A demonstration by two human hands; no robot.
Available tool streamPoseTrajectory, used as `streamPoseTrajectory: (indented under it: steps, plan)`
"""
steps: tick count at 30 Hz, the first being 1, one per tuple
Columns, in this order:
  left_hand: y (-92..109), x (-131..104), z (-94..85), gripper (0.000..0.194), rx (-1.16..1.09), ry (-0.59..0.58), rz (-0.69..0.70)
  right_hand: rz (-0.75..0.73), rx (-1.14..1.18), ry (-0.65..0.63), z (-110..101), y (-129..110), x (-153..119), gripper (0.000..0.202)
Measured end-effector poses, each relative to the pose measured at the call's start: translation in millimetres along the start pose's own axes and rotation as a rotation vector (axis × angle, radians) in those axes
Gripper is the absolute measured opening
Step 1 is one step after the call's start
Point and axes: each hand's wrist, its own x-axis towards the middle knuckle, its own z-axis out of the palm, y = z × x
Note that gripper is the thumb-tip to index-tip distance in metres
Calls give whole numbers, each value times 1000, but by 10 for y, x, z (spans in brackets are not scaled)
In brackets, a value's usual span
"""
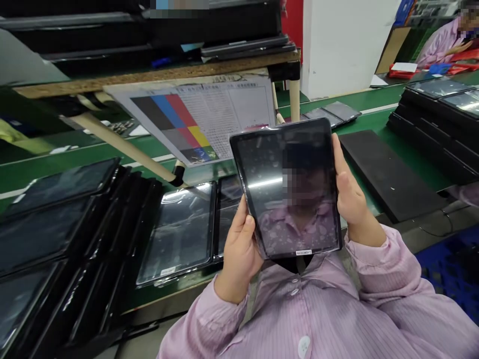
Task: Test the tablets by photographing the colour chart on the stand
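Note:
A black tablet (299, 199) is held up in front of my chest, its glossy dark screen facing me and reflecting a pink collar. Small pale spots show on the screen, and a white label sits near its bottom edge. My left hand (240, 244) grips the left edge, thumb at the front. On the opposite edge, my right hand (350, 192) closes round the side with its fingers partly behind. Below and left of it, another tablet (183, 227) lies flat on the green bench beside a further dark one (227, 202), partly hidden by my left hand.
Stacked trays of tablets (45, 224) stand at the left, with more stacks (434, 124) at the right. A black foam slab (392, 174) lies on the bench. Overhead is a wooden shelf (168, 67) with a colour chart (194, 119) beneath. A co-worker (445, 42) sits far right.

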Motion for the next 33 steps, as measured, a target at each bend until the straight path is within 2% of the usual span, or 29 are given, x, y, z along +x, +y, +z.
streamPoseTrajectory:
  steps: [6, 11, 14, 22, 25, 29, 33]
  plan:
    - [-32, -29, 58, 52, -19, 9, -2, -23, -114, 32, -119, 62, -61, 64]
    - [-52, -29, 187, 54, -107, 31, -78, 4, -80, -56, -243, 231, -42, 81]
    - [-46, -21, 224, 51, -132, 32, -82, -32, -95, -75, -289, 284, -37, 78]
    - [-36, -26, 241, 47, -143, 65, -82, -77, -229, -93, -312, 275, -64, 75]
    - [-26, -22, 232, 48, -127, 62, -100, -84, -301, -30, -304, 240, -85, 75]
    - [-17, -19, 293, 55, -141, 58, -161, 19, -358, 36, -313, 228, -71, 80]
    - [-77, 38, 498, 55, -175, 18, -272, 272, -104, 28, -424, 394, 71, 88]
